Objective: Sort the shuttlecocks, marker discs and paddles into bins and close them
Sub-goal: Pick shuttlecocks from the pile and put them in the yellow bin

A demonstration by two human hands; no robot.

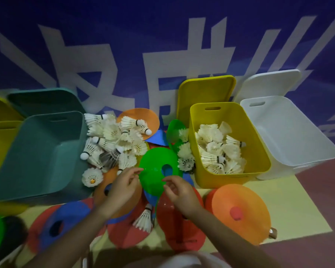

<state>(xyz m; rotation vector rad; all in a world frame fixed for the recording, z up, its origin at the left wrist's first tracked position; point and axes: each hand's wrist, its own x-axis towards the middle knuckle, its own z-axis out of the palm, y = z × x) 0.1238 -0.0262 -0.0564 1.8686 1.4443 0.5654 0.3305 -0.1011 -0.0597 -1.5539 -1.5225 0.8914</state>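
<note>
1. Left hand (122, 185) reaching in from below, fingers loosely curled, fingertips at the left rim of a glossy green marker disc (155, 171); whether pinching it or merely touching, cannot tell.
2. Right hand (179, 190) at the disc's near edge, thumb and forefinger close together at the rim; grip too blurred to call.
3. Green marker disc: smooth plastic, shallow dome, round hole in the middle, tilted up above the heap of other discs.
4. Loose shuttlecocks (112, 140) piled between the teal bin and the yellow one, white feathered skirts, rounded cork tips, some banded in black.
5. Yellow bin (199, 171): rectangular matte plastic, rounded corners, slot handle, open, holding a mound of shuttlecocks (219, 151).
6. Yellow lid (205, 89) propped upright behind it against the wall.
7. White bin (290, 136) just right of the yellow, translucent, open, with white lid (269, 82) leaning behind.
8. Teal bin (39, 151) at left, open, tipped toward the camera, smooth inside; teal lid (43, 99) behind it.
9. Flat discs spread over a pale yellow mat (290, 206): orange disc (242, 211) at right, red disc (180, 225) under the right wrist, blue disc (66, 215) at lower left.
10. Single shuttlecock (144, 219) lying on the red and blue discs between the forearms.
11. Blue wall (162, 26) with large white characters behind everything.
</note>
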